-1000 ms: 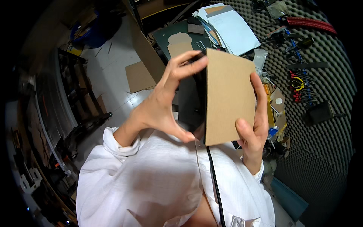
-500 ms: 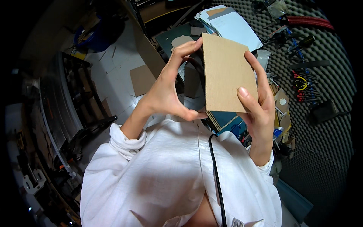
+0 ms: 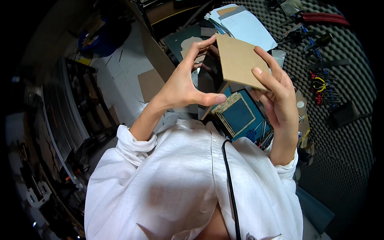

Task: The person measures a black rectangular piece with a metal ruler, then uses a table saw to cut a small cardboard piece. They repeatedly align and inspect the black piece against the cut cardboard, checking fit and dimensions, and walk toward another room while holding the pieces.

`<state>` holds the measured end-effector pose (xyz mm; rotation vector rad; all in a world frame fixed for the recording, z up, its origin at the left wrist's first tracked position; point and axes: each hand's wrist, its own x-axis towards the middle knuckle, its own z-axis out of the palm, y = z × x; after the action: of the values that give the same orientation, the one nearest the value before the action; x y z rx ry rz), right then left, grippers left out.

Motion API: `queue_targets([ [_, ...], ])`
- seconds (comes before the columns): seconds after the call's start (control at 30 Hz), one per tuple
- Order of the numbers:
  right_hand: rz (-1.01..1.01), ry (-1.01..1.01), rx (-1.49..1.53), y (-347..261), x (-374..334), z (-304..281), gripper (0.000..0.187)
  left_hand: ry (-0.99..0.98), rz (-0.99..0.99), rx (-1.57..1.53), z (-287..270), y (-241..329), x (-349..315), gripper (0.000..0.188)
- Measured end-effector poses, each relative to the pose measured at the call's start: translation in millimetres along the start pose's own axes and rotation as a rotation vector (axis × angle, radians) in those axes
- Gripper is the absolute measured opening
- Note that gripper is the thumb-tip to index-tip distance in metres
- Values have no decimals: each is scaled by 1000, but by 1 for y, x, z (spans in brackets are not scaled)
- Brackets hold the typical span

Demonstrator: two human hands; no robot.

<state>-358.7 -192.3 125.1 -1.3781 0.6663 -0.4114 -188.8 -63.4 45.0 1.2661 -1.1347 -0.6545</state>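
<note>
A thin, tan, square-cornered wooden board (image 3: 240, 62) is held up in front of me, tilted so its near edge shows. My right hand (image 3: 283, 96) grips its right side, thumb on the upper face and the index finger at the far right corner. At the board's far left corner, the index fingertip of my left hand (image 3: 182, 86) touches or nearly touches it. That hand's thumb stands well apart from the board, below its left edge. Beneath the board, a pale, rough-edged square frame outline (image 3: 253, 117) lies on a blue-teal surface (image 3: 237, 116).
White papers (image 3: 252, 30) are stacked beyond the board. Hand tools, including yellow-handled pliers (image 3: 320, 85), lie on grey bumpy foam (image 3: 340, 152) at the right. A blue bucket (image 3: 102, 42), a brown sheet (image 3: 150, 85) on the floor and a dark metal rack (image 3: 74, 108) are on the left.
The board has tilted and its near edge has risen away from me, uncovering the frame outline below. My left thumb has moved up and off its near left corner. My right hand keeps its grip.
</note>
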Motion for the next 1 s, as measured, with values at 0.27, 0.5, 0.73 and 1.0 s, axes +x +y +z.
queue_targets([
  [0.27,49,-39,34,-10,13,-1,78,3,-64,-77,-2,1,10,117],
  [0.5,50,29,51,-10,17,6,70,2,-114,-86,-5,1,12,116],
  [0.73,57,27,78,-9,20,6,70,-6,-125,-80,-7,0,14,116],
  [1.0,86,37,87,-8,20,6,68,-5,-138,-82,-6,0,14,116],
])
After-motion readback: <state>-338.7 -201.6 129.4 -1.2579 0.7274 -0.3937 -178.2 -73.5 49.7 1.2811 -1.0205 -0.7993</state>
